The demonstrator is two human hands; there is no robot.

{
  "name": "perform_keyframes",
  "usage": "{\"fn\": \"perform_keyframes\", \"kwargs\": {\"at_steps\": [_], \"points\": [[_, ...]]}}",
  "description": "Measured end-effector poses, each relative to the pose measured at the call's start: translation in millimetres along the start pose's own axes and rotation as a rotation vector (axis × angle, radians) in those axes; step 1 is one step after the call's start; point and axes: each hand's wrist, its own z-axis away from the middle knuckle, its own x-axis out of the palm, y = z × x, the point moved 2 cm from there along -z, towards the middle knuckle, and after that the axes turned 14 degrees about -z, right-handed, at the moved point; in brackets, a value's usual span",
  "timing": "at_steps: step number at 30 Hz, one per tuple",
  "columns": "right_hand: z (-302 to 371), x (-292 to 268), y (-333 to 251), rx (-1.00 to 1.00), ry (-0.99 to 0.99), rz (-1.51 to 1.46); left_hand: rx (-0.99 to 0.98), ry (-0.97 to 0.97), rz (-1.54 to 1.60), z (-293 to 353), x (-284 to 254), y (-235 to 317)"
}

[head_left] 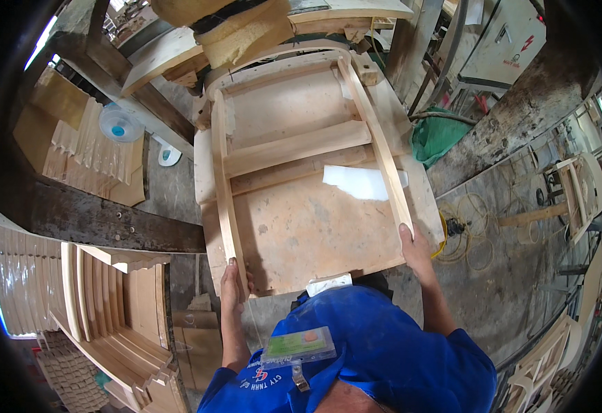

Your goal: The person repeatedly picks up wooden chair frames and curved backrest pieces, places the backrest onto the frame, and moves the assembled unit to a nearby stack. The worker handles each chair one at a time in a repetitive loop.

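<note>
Down at the near end of the frame [301,158], the left hand [233,283] is wrapped around the foot of the left rail [222,186], fingers curled over the wood, while the right hand [412,246] is closed on the tip of the right rail [382,148]. Both hands are holding, neither is spread wide. This looks like the positioning step: the frame is gripped at both near corners and sits flat on the plywood-topped bench [308,230], directly ahead of the blue shirt [377,351]. Its long axis runs away from the person, the near ends at the hands and the far end up by the curved crosspiece near the foam block [246,31]; the two rails splay slightly, and two flat slats [297,148] bridge them across the middle. Any next move calls for an even pull or lift on both rails together, so the joints do not rack. A white sheet [359,182] lies under the right rail. Off to the left stand stacked ribbed panels [98,155] and more chair frames [118,303], with loose coils of wire [473,230] on the floor to the right.
</note>
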Motion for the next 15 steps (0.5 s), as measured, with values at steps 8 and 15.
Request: {"fn": "perform_keyframes", "kwargs": {"at_steps": [8, 15], "points": [[-1.4, -2.4, -0.6, 0.013, 0.004, 0.014, 0.023, -0.008, 0.017, 3.0, -0.1, 4.3], [-1.4, -3.7, 1.2, -0.062, 0.031, 0.01, 0.056, -0.01, 0.026, 5.4, 0.0, 6.8]]}}
